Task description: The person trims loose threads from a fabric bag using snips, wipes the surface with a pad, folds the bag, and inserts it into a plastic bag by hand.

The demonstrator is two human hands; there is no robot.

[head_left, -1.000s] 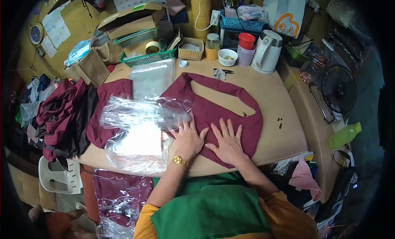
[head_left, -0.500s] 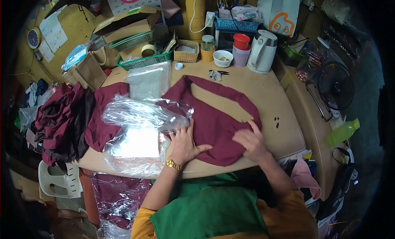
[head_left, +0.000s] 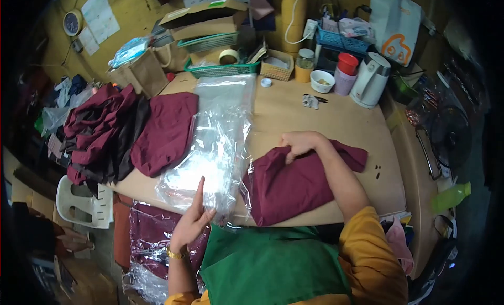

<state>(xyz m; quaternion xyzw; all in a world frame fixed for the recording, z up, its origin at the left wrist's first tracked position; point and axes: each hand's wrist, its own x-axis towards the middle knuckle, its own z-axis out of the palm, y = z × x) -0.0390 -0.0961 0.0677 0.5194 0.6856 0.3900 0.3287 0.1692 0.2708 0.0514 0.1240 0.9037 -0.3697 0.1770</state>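
Observation:
A maroon cloth garment (head_left: 299, 187) lies partly folded near the table's front edge. My right hand (head_left: 302, 144) is closed on its upper left edge, fingers curled into the cloth. Beside it, clear plastic bags (head_left: 223, 132) are spread in a shiny stack, and loose film touches the garment's left side. My left hand (head_left: 194, 223) is at the front edge of this plastic, index finger and thumb stretched apart, holding nothing. Farther left lies a folded maroon piece (head_left: 167, 129), next to a crumpled maroon and black pile (head_left: 100, 134).
Along the back stand a white kettle (head_left: 370, 80), a red-lidded cup (head_left: 346, 69), a white bowl (head_left: 322, 81), a jar (head_left: 304, 65) and a green basket (head_left: 223, 70). Small black snips (head_left: 319, 98) lie on the table (head_left: 283, 111). A white chair (head_left: 84, 200) stands at lower left, near another person's hand (head_left: 73, 239).
My left hand has come off the plastic and garment, down towards me. My right hand has moved to the garment's upper left edge, and the garment is more folded. The view has shifted.

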